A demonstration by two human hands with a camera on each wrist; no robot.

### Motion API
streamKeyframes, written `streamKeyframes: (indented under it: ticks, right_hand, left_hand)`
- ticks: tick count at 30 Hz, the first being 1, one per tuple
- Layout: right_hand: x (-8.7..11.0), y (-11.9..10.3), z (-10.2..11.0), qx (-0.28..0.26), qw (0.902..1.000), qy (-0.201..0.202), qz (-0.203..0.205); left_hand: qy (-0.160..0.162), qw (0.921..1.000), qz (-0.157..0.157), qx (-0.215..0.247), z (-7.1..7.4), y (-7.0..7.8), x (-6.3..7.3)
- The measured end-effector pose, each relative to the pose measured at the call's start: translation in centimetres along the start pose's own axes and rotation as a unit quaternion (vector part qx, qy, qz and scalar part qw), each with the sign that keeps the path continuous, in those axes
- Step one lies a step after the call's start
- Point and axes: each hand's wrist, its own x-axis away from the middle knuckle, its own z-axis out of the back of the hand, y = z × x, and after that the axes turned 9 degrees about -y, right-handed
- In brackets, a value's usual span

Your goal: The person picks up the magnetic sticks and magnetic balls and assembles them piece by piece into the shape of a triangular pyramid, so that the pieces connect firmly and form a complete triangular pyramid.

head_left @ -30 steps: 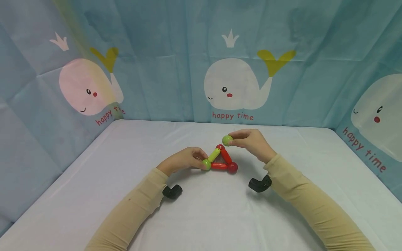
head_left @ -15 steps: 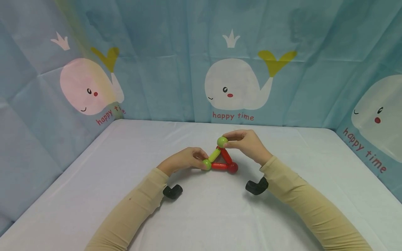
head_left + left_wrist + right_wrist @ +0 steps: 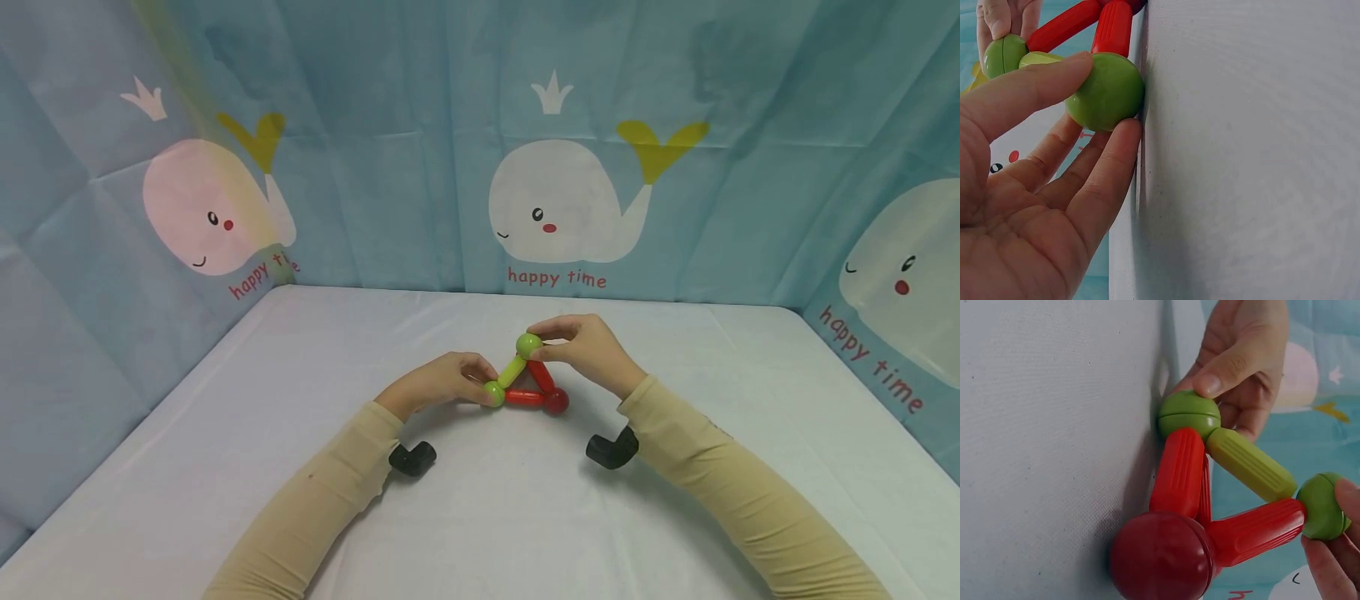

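Note:
Ball-and-rod toy pieces form a frame on the table. My left hand [image 3: 446,382] pinches a green ball [image 3: 1107,92] at its left corner, thumb on one side and fingers on the other. A red ball [image 3: 1161,556] sits at the near right corner, joined to it by a red rod [image 3: 523,398]. My right hand [image 3: 588,348] pinches a second green ball [image 3: 528,346] at the top, between thumb and fingers. Right at this ball are the upper ends of a yellow-green rod [image 3: 1250,464] and another red rod [image 3: 1259,530]. The frame's far corner is hidden behind it.
A white cloth covers the table [image 3: 480,517]. Blue curtains [image 3: 390,208] with printed whales stand behind and at both sides. A black curved piece [image 3: 412,458] projects from the left sleeve, and a similar black piece [image 3: 612,448] from the right one.
My right hand has carried its green ball left and slightly down onto the tops of the rods, covering the red ball seen there before. The left hand has stayed in place.

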Motion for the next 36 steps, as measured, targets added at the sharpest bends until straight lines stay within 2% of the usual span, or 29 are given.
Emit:
streamKeyframes:
  ticks: [6, 12, 17, 22, 30, 36]
  right_hand:
    - [0.2, 0.0, 0.0, 0.001, 1.0, -0.004, -0.001]
    - [0.4, 1.0, -0.1, -0.001, 0.9993, -0.012, -0.034]
    - [0.4, 1.9, -0.6, 0.017, 0.9971, -0.027, -0.07]
    - [0.3, 2.2, -0.9, 0.022, 0.9963, -0.036, -0.074]
    - [0.5, 2.0, -0.9, 0.032, 0.9964, -0.034, -0.071]
    - [0.6, 2.1, -0.8, 0.032, 0.9966, -0.035, -0.068]
  left_hand:
    - [0.004, 0.9999, -0.001, -0.015, 0.0, 0.3, 0.1]
    - [0.049, 0.9979, -0.03, -0.03, -0.3, 1.3, 0.2]
    - [0.078, 0.9941, -0.054, -0.052, -1.1, 1.9, -0.4]
    - [0.1, 0.9901, -0.069, -0.07, -1.7, 2.0, -0.8]
    - [0.111, 0.9885, -0.061, -0.083, -1.8, 2.2, -0.6]
    - [0.107, 0.9887, -0.061, -0.085, -1.7, 2.1, -0.6]
